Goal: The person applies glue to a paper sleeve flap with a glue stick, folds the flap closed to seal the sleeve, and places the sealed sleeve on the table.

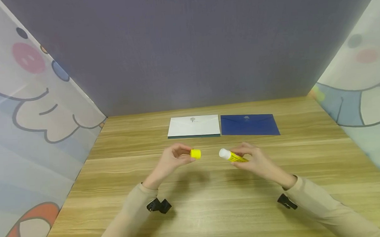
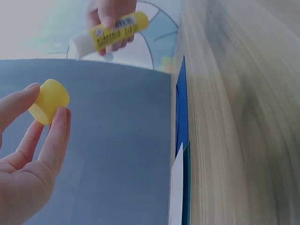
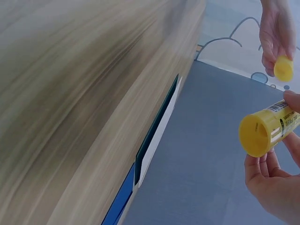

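In the head view my left hand (image 1: 172, 158) pinches a yellow cap (image 1: 195, 154) between thumb and fingertips. Across from it, my right hand (image 1: 250, 158) grips a yellow glue stick (image 1: 237, 157) by its barrel, its white end (image 1: 224, 153) facing the cap. A gap separates cap and stick, and both are held above the table. The left wrist view shows the cap (image 2: 49, 101) close up, with printed text on the glue stick (image 2: 121, 32) behind it. From the right wrist, the stick's round yellow base (image 3: 255, 136) faces the camera.
A white envelope (image 1: 193, 126) lies at the back of the wooden table (image 1: 122, 171), with a dark green edge under its front. Beside it on the right is a dark blue envelope (image 1: 250, 125). A grey panel (image 1: 193, 51) rises behind, and cartoon-printed sheets flank both sides.
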A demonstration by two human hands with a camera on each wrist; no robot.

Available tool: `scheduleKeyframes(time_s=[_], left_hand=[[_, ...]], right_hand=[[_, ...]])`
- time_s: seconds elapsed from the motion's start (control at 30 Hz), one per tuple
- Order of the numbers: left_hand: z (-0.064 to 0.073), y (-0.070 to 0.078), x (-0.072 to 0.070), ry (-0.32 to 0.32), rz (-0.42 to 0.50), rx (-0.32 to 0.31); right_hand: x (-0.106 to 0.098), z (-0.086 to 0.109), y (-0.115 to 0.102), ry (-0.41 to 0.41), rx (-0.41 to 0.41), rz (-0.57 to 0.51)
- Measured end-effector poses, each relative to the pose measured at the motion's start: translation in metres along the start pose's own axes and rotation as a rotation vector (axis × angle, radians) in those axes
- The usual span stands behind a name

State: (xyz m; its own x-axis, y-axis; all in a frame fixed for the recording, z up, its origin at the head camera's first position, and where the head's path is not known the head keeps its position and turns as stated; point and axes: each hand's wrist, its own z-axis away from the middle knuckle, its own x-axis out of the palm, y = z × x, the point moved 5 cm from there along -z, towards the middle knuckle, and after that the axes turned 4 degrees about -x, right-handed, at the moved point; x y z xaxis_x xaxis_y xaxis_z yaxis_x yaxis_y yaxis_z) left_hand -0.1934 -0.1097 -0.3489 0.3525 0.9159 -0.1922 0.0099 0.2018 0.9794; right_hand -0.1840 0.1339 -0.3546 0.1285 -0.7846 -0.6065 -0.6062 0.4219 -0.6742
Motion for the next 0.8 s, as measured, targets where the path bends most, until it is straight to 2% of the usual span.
scheduleKeyframes(time_s=[0.3, 0.57, 0.8], left_hand=[[-0.004, 0.001, 0.021, -0.064, 0.048, 0.005], [-0.006, 0.0, 0.034, -0.086, 0.08, -0.002], [-0.008, -0.002, 0.039, -0.088, 0.069, 0.0]], right_hand=[[0.003, -0.001, -0.006, -0.073, 0.016, 0.043], [0.005, -0.003, -0.013, -0.08, -0.069, 0.077], [0.006, -0.004, -0.019, -0.063, -0.128, 0.091]])
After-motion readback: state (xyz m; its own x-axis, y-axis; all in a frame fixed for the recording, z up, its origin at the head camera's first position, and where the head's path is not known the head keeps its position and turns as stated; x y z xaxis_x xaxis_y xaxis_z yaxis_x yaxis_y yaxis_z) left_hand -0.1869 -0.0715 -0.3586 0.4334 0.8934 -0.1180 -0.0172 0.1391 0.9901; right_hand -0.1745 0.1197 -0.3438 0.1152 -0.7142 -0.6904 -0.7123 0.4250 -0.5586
